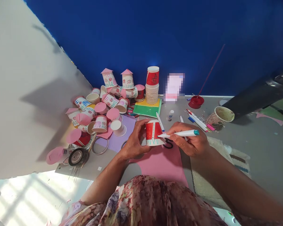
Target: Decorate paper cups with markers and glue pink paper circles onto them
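Note:
My left hand [135,141] grips a red and white paper cup [151,130] from its left side, upside down with the wide rim low. Green zigzag strokes run along the cup's white band near that rim. Between the fingers of my right hand [191,139] is a white marker pen [179,134] with a green end, its tip at the cup's red side. Under both hands lies a sheet of pink paper [165,163]. Black scissor handles [168,143] show partly behind the cup, the rest hidden.
Many decorated cups with pink paper roofs [107,116] crowd the left. A cup stack [152,91] stands on a green and yellow book [147,108]. Rightward are several markers [198,121], a red bowl [196,102], a patterned cup [220,116] and a cloth [209,169]. Tape rolls [100,146] lie left.

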`<state>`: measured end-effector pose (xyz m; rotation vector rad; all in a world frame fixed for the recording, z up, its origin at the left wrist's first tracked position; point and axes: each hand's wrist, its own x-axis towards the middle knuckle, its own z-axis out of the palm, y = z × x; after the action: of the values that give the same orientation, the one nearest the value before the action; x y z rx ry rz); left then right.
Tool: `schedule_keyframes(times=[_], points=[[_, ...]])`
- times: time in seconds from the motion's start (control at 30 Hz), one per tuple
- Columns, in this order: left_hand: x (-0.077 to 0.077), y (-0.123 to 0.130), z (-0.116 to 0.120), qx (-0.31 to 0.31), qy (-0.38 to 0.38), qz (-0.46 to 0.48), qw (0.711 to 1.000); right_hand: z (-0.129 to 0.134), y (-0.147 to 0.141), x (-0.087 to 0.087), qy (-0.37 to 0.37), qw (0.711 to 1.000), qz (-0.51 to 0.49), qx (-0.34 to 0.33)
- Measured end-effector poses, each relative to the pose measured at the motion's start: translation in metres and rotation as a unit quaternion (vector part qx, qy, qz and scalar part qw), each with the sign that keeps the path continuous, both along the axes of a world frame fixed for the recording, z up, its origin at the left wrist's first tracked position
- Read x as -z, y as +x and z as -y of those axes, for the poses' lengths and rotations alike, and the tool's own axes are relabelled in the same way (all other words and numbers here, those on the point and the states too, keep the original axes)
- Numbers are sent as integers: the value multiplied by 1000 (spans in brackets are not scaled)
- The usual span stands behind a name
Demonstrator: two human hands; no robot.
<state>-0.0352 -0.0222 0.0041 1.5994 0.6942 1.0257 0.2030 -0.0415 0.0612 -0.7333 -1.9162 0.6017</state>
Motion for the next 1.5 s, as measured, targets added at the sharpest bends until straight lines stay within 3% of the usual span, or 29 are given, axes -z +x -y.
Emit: schedule_keyframes(times=[0.17, 0.5, 0.63, 0.77, 0.87, 0.97, 1.2, 1.5], points=[[2, 2, -1, 10, -13, 34, 999, 0, 2, -2, -57, 998, -11, -20], [-2, 3, -2, 32, -51, 78, 995, 0, 6, 0, -30, 998, -51, 6], [-4, 5, -1, 23, -68, 92, 993, 1, 7, -1, -56, 997, -43, -25], [-5, 6, -1, 21, -80, 112, 990, 1, 8, 1, -56, 996, -74, 14], [-5, 8, -1, 23, -87, 122, 988, 1, 9, 1, -82, 993, -79, -11], [-2, 10, -1, 25, -97, 138, 985, 0, 9, 1, -85, 991, -102, 13], [2, 12, 2, 15, -135, 134, 982, -1, 10, 0, -112, 986, -123, 6], [-7, 15, 5, 5, -168, 124, 978, 0, 10, -2, -116, 984, -132, 13]])
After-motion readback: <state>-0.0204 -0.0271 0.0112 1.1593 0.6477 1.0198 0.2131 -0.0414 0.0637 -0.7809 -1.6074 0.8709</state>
